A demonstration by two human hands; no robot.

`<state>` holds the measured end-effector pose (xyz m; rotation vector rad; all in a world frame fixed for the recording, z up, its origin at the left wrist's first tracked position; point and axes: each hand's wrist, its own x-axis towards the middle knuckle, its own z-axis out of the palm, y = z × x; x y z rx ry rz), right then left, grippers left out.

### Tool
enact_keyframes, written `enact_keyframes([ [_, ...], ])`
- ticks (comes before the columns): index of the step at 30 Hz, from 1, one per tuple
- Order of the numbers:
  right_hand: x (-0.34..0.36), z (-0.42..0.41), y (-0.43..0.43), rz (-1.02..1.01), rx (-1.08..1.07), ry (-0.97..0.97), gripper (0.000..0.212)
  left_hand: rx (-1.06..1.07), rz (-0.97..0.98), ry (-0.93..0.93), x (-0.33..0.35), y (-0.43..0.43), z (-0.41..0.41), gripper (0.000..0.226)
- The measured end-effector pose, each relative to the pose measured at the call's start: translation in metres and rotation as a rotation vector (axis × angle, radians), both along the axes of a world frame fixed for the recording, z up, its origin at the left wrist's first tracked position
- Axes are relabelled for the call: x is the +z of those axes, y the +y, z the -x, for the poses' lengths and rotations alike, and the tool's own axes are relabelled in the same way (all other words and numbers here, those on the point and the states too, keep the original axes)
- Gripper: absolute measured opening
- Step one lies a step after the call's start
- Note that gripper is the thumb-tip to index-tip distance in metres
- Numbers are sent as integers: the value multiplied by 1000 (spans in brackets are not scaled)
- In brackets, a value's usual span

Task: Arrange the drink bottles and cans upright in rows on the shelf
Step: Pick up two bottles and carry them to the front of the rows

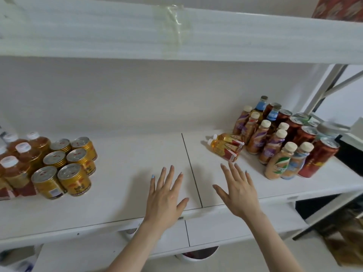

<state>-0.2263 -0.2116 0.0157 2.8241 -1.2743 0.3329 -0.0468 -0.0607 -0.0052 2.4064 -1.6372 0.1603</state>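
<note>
On the white shelf (137,154), several gold cans (73,178) stand upright in rows at the left, beside amber tea bottles (21,154) with white caps. At the right stands a cluster of upright milk-tea bottles (275,146), dark red cans (316,160) and blue-labelled glass bottles (261,106). Two yellow tea bottles (225,148) lie on their sides in front of that cluster. My left hand (167,197) hovers flat over the shelf's middle, fingers spread, empty. My right hand (238,191) is likewise spread and empty, its fingertips just short of the lying bottles.
An upper shelf board (176,34) overhangs the space. A seam (191,167) splits the shelf surface between my hands. White frame braces (326,85) rise at the right. A lower shelf (216,230) and dark floor clutter show below.
</note>
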Motion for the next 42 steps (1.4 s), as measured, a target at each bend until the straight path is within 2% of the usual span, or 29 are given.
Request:
enact_keyframes([
  [7,10,26,-84,-6,37,-20,72,64,29,-4,1,-73,38,66],
  [10,14,34,-126,-49,81,-18,63,106,45,36,-2,-113,55,67],
  [15,11,35,-186,-109,140,34,61,194,61,113,-13,-170,77,68],
  [18,7,26,-213,-158,155,62,57,248,32,187,-19,-194,79,77],
  [21,7,13,-233,-201,143,36,57,311,7,431,-14,-218,77,75],
  [24,8,-6,-250,-228,151,29,55,383,78,760,-9,-245,68,67],
  [27,7,-25,-268,-276,171,63,57,430,143,988,-4,-270,62,56],
  [29,4,-37,-278,-307,185,82,59,488,192,1091,-5,-285,60,52],
  [33,-3,-59,-291,-372,189,154,58,639,244,1201,-18,-310,48,67],
  [35,-7,-67,-294,-362,190,180,56,669,269,1227,-20,-316,45,62],
  [39,-12,-72,-297,-320,160,152,45,663,405,1465,-17,-317,46,43],
  [42,-16,-73,-297,-347,133,82,42,657,477,1540,-21,-312,44,43],
])
